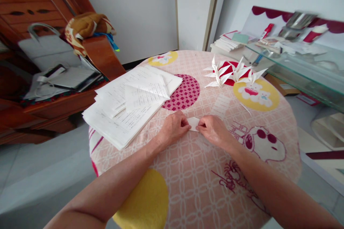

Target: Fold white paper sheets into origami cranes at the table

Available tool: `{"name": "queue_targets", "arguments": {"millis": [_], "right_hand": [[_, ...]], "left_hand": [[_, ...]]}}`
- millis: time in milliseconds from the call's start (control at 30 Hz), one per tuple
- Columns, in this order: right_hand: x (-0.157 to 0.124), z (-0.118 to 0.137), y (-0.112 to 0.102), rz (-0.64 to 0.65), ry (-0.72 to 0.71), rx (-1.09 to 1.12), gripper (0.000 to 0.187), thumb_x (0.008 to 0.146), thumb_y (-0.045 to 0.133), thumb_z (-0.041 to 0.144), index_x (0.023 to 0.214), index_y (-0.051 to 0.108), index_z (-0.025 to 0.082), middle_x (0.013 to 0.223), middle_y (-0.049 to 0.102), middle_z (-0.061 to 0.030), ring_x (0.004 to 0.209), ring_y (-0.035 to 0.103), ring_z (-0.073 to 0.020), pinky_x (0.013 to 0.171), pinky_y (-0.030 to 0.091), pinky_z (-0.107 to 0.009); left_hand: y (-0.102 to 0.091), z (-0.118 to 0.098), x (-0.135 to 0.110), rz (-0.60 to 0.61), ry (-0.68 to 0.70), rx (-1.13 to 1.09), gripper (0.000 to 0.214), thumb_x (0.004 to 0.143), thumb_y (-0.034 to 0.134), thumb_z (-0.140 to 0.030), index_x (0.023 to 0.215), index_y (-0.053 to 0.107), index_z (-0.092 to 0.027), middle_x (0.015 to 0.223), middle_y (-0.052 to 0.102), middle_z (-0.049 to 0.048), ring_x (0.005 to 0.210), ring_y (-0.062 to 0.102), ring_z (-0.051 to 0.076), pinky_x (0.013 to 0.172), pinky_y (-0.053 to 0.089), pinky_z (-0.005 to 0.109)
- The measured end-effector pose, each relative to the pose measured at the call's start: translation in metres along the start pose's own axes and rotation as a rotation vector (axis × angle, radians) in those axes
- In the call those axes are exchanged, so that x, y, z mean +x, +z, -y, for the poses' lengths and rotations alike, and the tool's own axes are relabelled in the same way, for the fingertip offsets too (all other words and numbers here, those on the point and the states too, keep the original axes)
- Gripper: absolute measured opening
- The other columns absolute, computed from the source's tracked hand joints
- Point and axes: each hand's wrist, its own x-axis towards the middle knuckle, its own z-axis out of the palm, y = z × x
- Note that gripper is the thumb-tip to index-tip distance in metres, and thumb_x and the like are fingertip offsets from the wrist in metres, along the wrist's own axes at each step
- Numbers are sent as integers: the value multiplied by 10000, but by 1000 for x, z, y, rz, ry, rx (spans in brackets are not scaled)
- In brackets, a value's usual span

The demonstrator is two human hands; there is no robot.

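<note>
Between my two hands, low over the middle of the round table, is a small piece of folded white paper (194, 123). My left hand (176, 126) pinches its left side, fingers curled inward. On the opposite side my right hand (214, 128) grips the paper between thumb and fingers. Several white folded paper cranes (236, 71) stand together at the table's far right. Left of my hands lies a stack of printed sheets (129, 121), with a creased printed sheet (147, 91) on top.
A patterned cloth (188, 179) covers the table. A thin white paper strip (245, 109) lies right of my hands. Beyond the right edge stands a glass shelf (303, 78) with papers and a metal bowl (301, 19). A wooden chair (99, 55) holding a grey bag (40, 48) is at left.
</note>
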Motion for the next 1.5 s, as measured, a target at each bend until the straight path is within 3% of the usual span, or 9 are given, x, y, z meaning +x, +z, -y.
{"name": "queue_targets", "arguments": {"millis": [467, 767, 1000, 1333, 1500], "right_hand": [[-1, 4, 0, -26, 10, -72, 139, 849, 642, 164, 728, 707, 146, 765, 723, -86, 703, 611, -172, 627, 356, -277], [0, 5, 3, -60, 18, -77, 167, 826, 719, 293, 718, 686, 170, 730, 700, -61, 693, 602, -178, 612, 349, -281], [1, -2, -2, -21, -3, -84, 60, 778, 693, 167, 719, 692, 170, 727, 694, -52, 675, 586, -161, 612, 350, -272], [-2, -11, -17, 61, -2, -34, 150, 704, 608, 59, 618, 666, 167, 622, 650, -32, 611, 560, -147, 573, 329, -277], [-1, -20, -26, 154, -27, 92, 131, 676, 622, 69, 585, 641, 161, 566, 603, 5, 564, 542, -128, 527, 318, -256]], "left_hand": [[4, 1, 0, -15, 30, 42, 159, 761, 620, -138, 603, 606, -146, 726, 618, 23, 656, 546, 122, 600, 378, 245], [5, 2, 2, -14, 35, 60, 144, 752, 616, -148, 608, 613, -149, 706, 618, 22, 648, 541, 122, 597, 373, 244], [5, 2, 2, -18, 37, 67, 152, 760, 627, -154, 609, 618, -151, 716, 619, 23, 651, 543, 122, 604, 388, 243], [2, 1, 1, -15, 49, 46, 139, 760, 644, -131, 623, 625, -149, 726, 621, 19, 658, 544, 120, 612, 396, 237], [2, 0, 1, -8, 41, 39, 141, 766, 645, -129, 627, 627, -144, 739, 623, 24, 660, 545, 122, 617, 398, 244]]}}
